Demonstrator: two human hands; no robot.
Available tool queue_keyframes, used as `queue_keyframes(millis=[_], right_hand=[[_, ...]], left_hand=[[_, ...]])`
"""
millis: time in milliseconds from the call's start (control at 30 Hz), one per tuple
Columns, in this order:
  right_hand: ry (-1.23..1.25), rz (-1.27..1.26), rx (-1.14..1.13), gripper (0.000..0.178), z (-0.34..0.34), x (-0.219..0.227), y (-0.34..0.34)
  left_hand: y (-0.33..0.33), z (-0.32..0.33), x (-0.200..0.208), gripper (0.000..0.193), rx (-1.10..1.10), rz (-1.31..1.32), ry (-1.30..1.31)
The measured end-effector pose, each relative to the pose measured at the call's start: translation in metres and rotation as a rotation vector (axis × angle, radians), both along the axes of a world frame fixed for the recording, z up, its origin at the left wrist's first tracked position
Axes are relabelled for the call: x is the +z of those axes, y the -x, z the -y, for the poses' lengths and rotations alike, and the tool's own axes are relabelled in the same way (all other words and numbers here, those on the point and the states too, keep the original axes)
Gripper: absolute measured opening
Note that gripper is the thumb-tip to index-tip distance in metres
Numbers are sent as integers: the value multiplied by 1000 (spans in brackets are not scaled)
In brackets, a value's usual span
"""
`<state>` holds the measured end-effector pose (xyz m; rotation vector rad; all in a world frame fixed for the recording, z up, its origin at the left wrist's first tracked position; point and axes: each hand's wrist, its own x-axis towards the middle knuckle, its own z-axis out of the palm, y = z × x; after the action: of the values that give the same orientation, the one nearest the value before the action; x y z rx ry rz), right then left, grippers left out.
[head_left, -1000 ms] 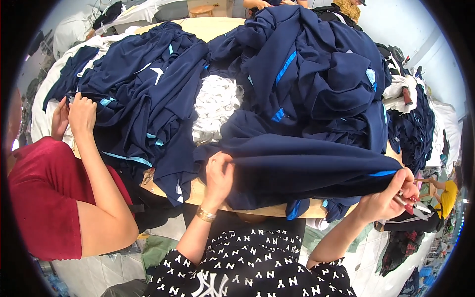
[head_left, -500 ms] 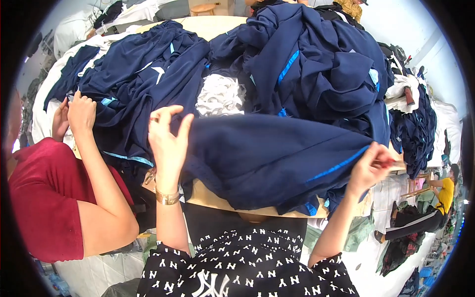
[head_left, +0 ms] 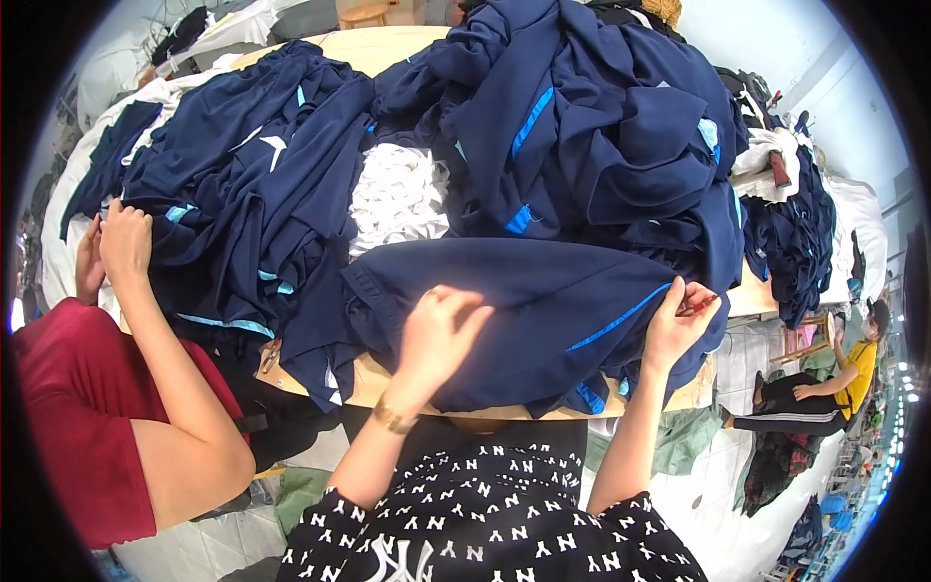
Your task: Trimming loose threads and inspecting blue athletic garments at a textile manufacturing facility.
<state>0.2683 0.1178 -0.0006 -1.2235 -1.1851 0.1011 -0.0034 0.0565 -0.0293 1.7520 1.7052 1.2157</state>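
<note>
Take the white heap as your landmark. The navy garment in your grasp lies just on your side of it and stretches well to its right. Your left hand, nearer to you than the heap, is spread, thumb apart from the fingers; whether it touches the cloth, I cannot tell. Your right hand, well right of the heap, pinches the garment's edge beside its bright blue stripe. The table has its near edge on your side of the heap, partly covered by the garment. Room is tight around the heap: the left pile and the bulkier right pile crowd both its flanks. Well left of the heap, a co-worker's hand is at the left pile's outer edge.
</note>
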Motion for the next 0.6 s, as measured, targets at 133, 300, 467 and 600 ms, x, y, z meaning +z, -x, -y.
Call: queue_keyframes(millis=[133,300,467,600], right_hand=[[-7,1,-9,29,3,7,1],[91,288,-209,23,15,18,6],[68,55,260,28,36,31,70],[383,-20,608,33,45,1,115]], left_hand=[[-22,-29,-6,24,-105,-280,-173],[-10,-33,5,18,-205,331,178],[18,-16,27,11,-222,741,301],[20,-5,34,13,-197,965,314]])
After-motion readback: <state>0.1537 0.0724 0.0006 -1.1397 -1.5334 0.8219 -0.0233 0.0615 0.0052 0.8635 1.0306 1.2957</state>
